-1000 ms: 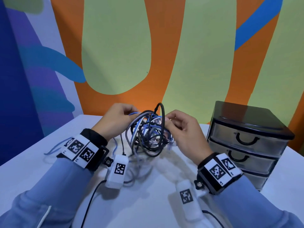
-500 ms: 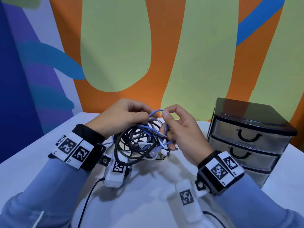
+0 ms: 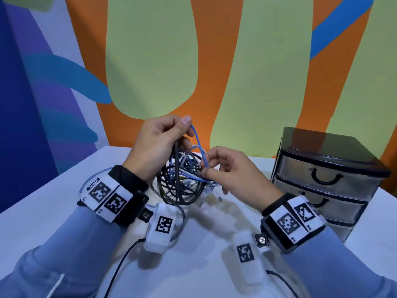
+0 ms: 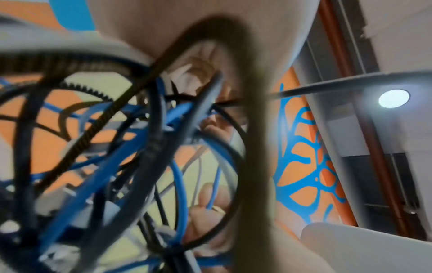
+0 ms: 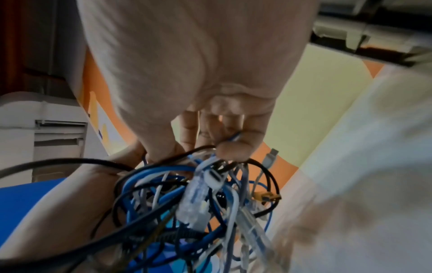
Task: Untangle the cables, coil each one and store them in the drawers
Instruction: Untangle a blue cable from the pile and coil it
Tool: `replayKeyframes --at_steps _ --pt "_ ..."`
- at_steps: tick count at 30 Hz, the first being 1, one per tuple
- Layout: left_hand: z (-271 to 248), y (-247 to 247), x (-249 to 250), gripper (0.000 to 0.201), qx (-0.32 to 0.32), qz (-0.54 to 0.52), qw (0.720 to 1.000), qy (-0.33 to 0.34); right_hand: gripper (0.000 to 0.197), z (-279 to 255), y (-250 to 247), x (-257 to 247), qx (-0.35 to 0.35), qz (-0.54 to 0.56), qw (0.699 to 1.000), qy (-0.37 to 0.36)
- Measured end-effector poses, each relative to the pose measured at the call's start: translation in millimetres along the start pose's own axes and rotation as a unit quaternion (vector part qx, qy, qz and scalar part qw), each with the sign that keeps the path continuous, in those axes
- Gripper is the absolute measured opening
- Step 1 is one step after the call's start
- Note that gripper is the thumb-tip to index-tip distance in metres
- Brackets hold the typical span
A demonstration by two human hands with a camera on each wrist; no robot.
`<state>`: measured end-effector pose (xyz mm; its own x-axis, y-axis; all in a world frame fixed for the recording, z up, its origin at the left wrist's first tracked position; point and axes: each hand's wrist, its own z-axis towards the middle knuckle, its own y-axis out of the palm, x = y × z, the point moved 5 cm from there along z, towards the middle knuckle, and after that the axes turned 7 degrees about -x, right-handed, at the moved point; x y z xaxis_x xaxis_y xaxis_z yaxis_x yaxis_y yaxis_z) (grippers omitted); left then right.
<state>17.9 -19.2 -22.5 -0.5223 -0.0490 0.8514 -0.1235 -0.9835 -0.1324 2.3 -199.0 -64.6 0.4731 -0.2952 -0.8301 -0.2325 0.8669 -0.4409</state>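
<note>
Three closed drawers [image 3: 328, 179] wait by the tabletop's [image 3: 53, 207] right edge. Since a second ago the cable tangle [image 3: 182, 181] has been lifted off mid-table; left hand [image 3: 156, 145] grips it, right hand [image 3: 227, 171] pinches a newly drawn-out blue cable [image 3: 198, 143], so separating has begun.

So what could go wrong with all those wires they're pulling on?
The right hand pinches a thin blue cable that the left hand also holds. Pulling it hard could tighten the knots in the tangle of cables instead of loosening them. The clear plastic plug and other connectors sit deep in the bundle, so they might snag on loops. The drawer unit looks shut, so coiled cables have nowhere to go yet.
</note>
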Motion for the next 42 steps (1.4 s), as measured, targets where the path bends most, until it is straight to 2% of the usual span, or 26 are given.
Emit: replayKeyframes --at_steps 3,6,9,12,15,16,19,20,22,24,26,29,30,33,35,37,39,42 --pt "0 -3 -4 0.035 0.041 -0.038 0.998 -0.025 0.031 -2 -4 -4 -0.011 -0.013 1.000 -0.005" --pt "0 -9 -8 0.036 0.094 -0.047 0.994 -0.041 0.049 -1 -1 -4 -0.027 0.017 0.999 0.006" --pt "1 -11 -4 0.036 0.092 -0.045 0.995 -0.011 0.050 1 0 0 0.044 -0.007 0.999 -0.005" --pt "2 -8 5 0.034 0.018 0.042 0.999 0.011 0.049 -1 -5 7 0.127 -0.050 0.990 -0.021" --pt "0 -3 11 0.002 -0.037 0.115 0.993 -0.017 0.058 -1 -7 13 0.120 -0.027 0.992 -0.032" --pt "-1 -1 13 0.011 -0.048 0.137 0.989 -0.014 0.060 -1 -6 12 0.116 -0.021 0.992 -0.042" --pt "-6 5 22 0.009 -0.065 0.249 0.966 0.036 0.066 0 -1 9 0.104 0.002 0.993 -0.064" --pt "-7 4 23 0.020 -0.063 0.300 0.951 0.042 0.068 0 0 7 0.105 0.006 0.992 -0.069" --pt "-5 -2 22 0.026 -0.031 0.363 0.930 0.050 0.069 0 0 5 0.119 0.008 0.990 -0.081" --pt "-5 -5 21 0.034 -0.018 0.383 0.922 0.043 0.068 -1 -4 2 0.145 0.008 0.985 -0.098" --pt "-5 -3 21 0.044 -0.033 0.367 0.928 0.046 0.065 -4 -10 -7 0.182 -0.016 0.974 -0.136" --pt "-5 -3 22 0.017 -0.020 0.370 0.926 0.071 0.064 -9 -24 -17 0.238 -0.086 0.950 -0.184" --pt "-5 -4 21 0.019 -0.014 0.388 0.919 0.069 0.067 -8 -28 -16 0.240 -0.104 0.948 -0.183" --pt "-4 4 9 0.017 -0.054 0.415 0.906 0.058 0.064 -3 -27 -8 0.202 -0.135 0.959 -0.146" --pt "-5 16 3 0.008 -0.087 0.435 0.894 0.063 0.052 -2 -23 1 0.180 -0.095 0.974 -0.101" --pt "-6 21 -2 0.015 -0.094 0.446 0.888 0.065 0.041 -2 -18 8 0.162 -0.043 0.984 -0.065" --pt "-5 22 -5 0.024 -0.090 0.437 0.893 0.062 0.029 -2 -15 12 0.155 -0.014 0.987 -0.046" --pt "-3 19 -8 0.024 -0.083 0.424 0.899 0.065 0.018 -4 -14 12 0.152 -0.009 0.988 -0.040"
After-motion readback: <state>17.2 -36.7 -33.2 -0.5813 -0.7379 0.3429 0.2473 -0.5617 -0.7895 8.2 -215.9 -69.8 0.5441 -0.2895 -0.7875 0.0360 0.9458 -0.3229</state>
